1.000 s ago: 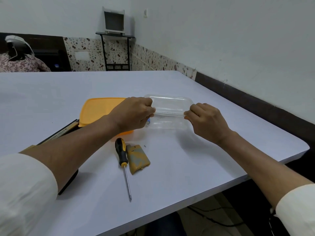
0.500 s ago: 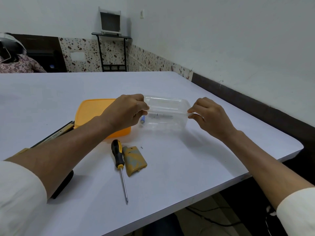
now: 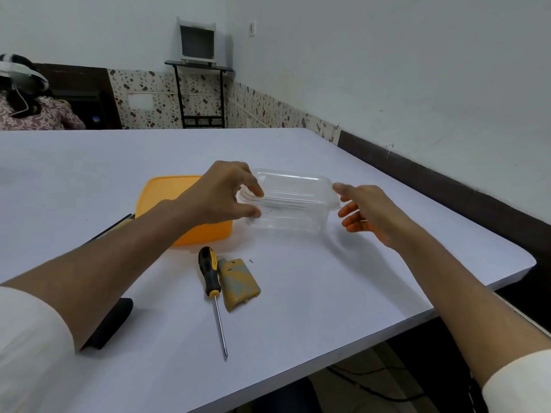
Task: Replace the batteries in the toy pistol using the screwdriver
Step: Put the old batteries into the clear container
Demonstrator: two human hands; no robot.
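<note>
Hands at a clear box (image 3: 289,204), battery swap midway

Head view: left hand (image 3: 220,195) pinches the box lid's near corner; right hand (image 3: 366,211) hovers open beside it; screwdriver (image 3: 212,284) and loose battery cover (image 3: 238,283) lie nearer; pistol mostly hidden; next, probably prise the lid up for batteries.

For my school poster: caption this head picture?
Two hands at a clear plastic box, screwdriver lying nearby.

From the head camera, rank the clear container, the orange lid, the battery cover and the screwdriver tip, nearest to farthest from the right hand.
From the right hand:
1. Clear container, just to its left, by the fingertips.
2. Battery cover, lower left, on the table.
3. Orange lid, beyond the container, far left.
4. Screwdriver tip, near the table's front edge.
</note>
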